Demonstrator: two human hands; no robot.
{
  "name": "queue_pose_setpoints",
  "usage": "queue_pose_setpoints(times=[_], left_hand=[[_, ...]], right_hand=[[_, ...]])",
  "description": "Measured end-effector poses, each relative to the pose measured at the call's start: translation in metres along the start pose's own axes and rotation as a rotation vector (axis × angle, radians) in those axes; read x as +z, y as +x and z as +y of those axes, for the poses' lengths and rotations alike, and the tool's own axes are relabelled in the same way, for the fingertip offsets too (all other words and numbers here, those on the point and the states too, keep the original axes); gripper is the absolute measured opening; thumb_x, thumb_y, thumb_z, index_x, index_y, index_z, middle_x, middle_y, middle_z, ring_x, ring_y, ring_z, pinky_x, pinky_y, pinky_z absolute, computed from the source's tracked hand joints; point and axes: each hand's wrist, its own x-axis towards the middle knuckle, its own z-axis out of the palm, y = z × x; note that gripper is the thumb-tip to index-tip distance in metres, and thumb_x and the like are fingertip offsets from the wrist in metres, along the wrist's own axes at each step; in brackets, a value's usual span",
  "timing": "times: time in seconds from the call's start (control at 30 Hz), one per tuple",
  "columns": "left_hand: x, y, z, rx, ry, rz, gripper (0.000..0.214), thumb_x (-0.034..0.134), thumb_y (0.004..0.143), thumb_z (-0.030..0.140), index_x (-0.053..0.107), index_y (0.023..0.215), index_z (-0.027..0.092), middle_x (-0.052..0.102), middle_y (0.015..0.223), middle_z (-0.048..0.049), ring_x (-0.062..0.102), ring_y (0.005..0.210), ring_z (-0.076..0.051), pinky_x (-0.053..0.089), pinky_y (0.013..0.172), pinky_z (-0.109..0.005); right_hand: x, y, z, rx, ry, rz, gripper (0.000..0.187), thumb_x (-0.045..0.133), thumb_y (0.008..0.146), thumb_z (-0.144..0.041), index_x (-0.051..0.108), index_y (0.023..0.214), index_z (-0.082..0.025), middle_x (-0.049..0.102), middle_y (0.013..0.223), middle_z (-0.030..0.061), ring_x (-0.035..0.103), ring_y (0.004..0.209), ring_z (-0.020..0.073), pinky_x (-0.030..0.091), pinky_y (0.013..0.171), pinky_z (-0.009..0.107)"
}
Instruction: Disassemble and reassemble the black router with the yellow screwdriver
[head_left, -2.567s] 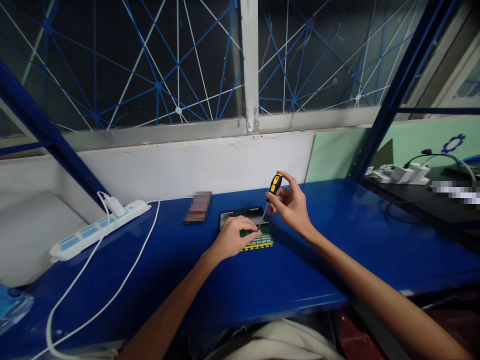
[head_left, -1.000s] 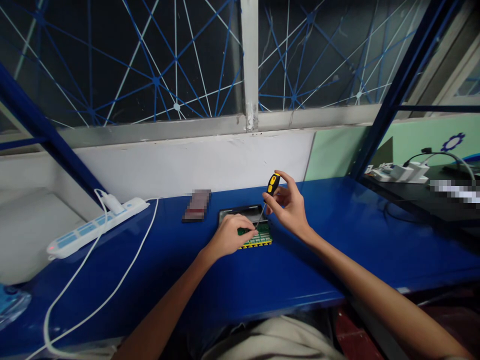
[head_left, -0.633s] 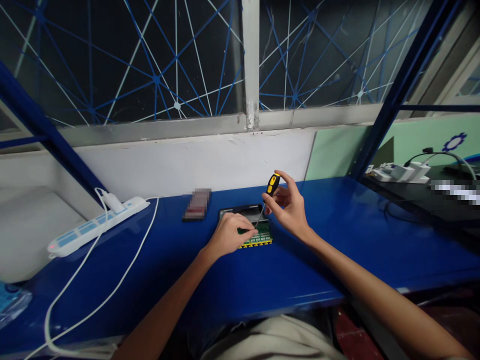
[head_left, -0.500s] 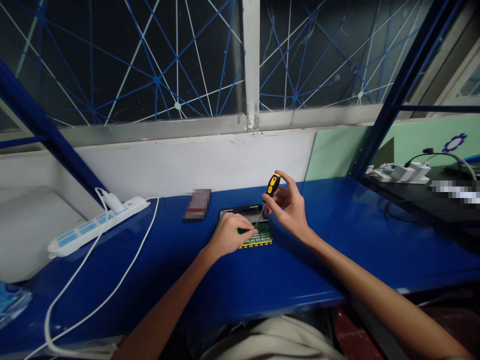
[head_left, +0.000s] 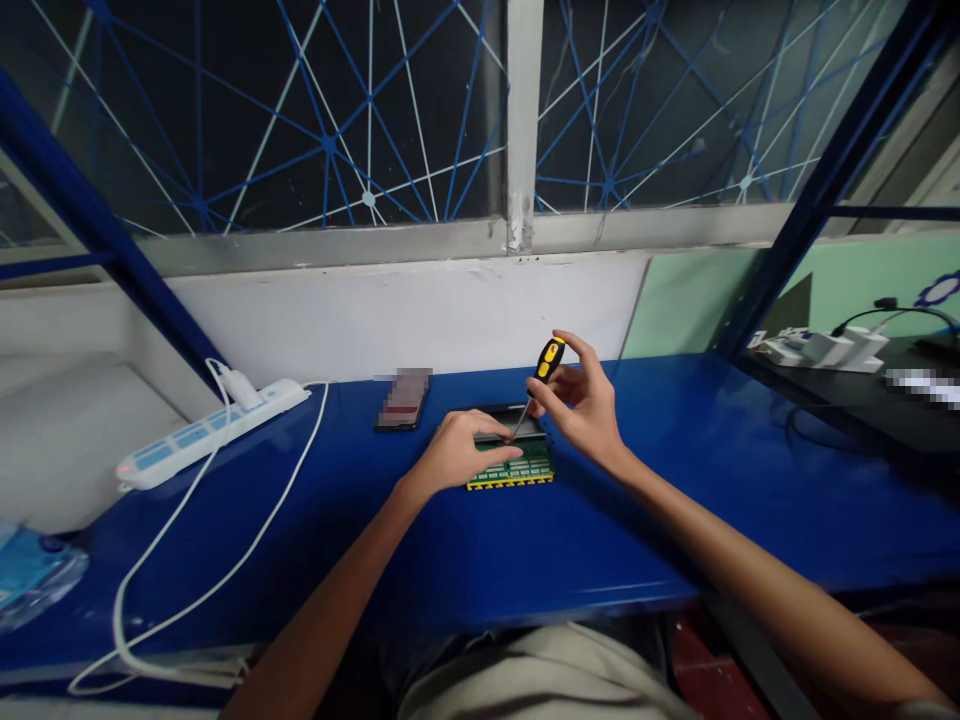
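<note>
A green circuit board (head_left: 525,468) with a yellow-and-black striped front edge lies on the blue bench (head_left: 600,540), partly over a dark tray (head_left: 495,412). My left hand (head_left: 457,455) rests on the board's left part, fingers curled and pressing it down. My right hand (head_left: 581,405) pinches the yellow-and-black handle of a small screwdriver (head_left: 541,375). The thin shaft slants down and left, its tip at the board just beyond my left fingertips.
A blurred dark phone-sized object (head_left: 403,400) lies left of the tray. A white power strip (head_left: 214,432) sits at the far left, its cord (head_left: 225,560) looping toward the front edge. A crumpled plastic bag (head_left: 34,580) lies bottom left. White adapters (head_left: 825,348) sit on a dark table at right.
The view has shifted slightly, so everything sits a little further right and lower. Both hands stay on the board and screwdriver, with only small finger movements on the handle.
</note>
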Motion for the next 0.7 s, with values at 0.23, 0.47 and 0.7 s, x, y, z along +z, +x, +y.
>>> queue_pose_setpoints(times=[0.23,0.47,0.7], left_hand=[[-0.038,-0.001,-0.009,-0.091,-0.104,-0.047,0.021,0.063,0.084,0.033,0.076,0.095,0.021,0.074,0.098,-0.0058,0.067,0.093,-0.021,0.048,0.088,-0.034],[-0.046,-0.006,-0.026,-0.146,-0.106,-0.089,0.02,0.066,0.082,0.034,0.076,0.095,0.022,0.075,0.099,-0.0049,0.067,0.092,-0.02,0.048,0.088,-0.033],[-0.039,-0.005,-0.028,-0.171,-0.069,-0.073,0.018,0.067,0.078,0.031,0.076,0.089,0.019,0.075,0.093,-0.0052,0.068,0.087,-0.02,0.049,0.084,-0.031]], right_hand=[[0.019,0.02,0.002,0.002,-0.015,-0.179,0.064,0.059,0.084,-0.038,0.031,0.14,-0.028,0.06,0.076,-0.0011,0.066,0.062,0.0179,0.056,0.059,0.034],[0.039,0.021,0.002,-0.034,-0.032,-0.258,0.063,0.058,0.084,-0.037,0.034,0.142,-0.028,0.06,0.09,0.0021,0.068,0.069,0.0172,0.056,0.061,0.031],[0.044,0.014,0.009,-0.113,-0.123,-0.212,0.061,0.058,0.085,-0.038,0.038,0.141,-0.025,0.064,0.088,0.0021,0.067,0.069,0.0157,0.055,0.063,0.029]])
